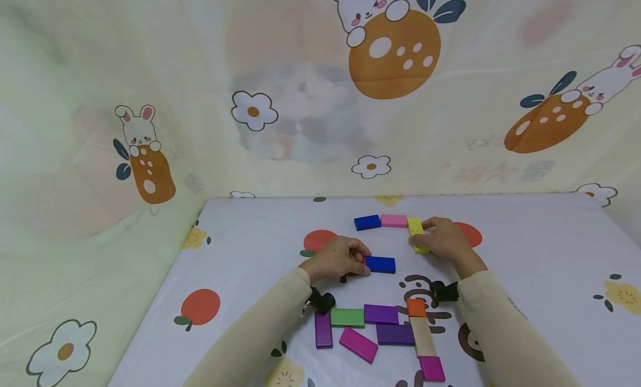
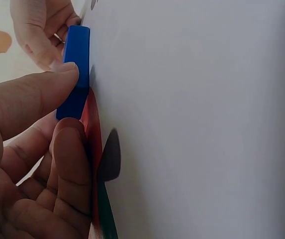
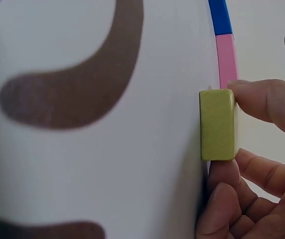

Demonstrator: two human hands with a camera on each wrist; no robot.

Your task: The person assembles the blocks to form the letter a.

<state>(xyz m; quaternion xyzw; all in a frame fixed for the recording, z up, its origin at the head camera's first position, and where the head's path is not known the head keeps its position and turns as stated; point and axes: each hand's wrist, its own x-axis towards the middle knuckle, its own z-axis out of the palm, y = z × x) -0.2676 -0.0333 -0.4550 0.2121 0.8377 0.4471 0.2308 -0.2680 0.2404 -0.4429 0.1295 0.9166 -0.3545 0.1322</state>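
Note:
My left hand is at the left end of a blue block lying on the table. In the left wrist view the thumb lies on that blue block, the curled fingers close around its near end. Farther back, my right hand holds a yellow block between thumb and fingers. It stands at an angle against the right end of a pink block, which adjoins another blue block. The right wrist view shows the end face of the yellow block, fingertips along its side.
Nearer the front lie a purple block, a green block, two more purple ones and a tilted magenta block. An orange block, a beige block and a magenta block form a column at right. A printed cloth wall stands behind.

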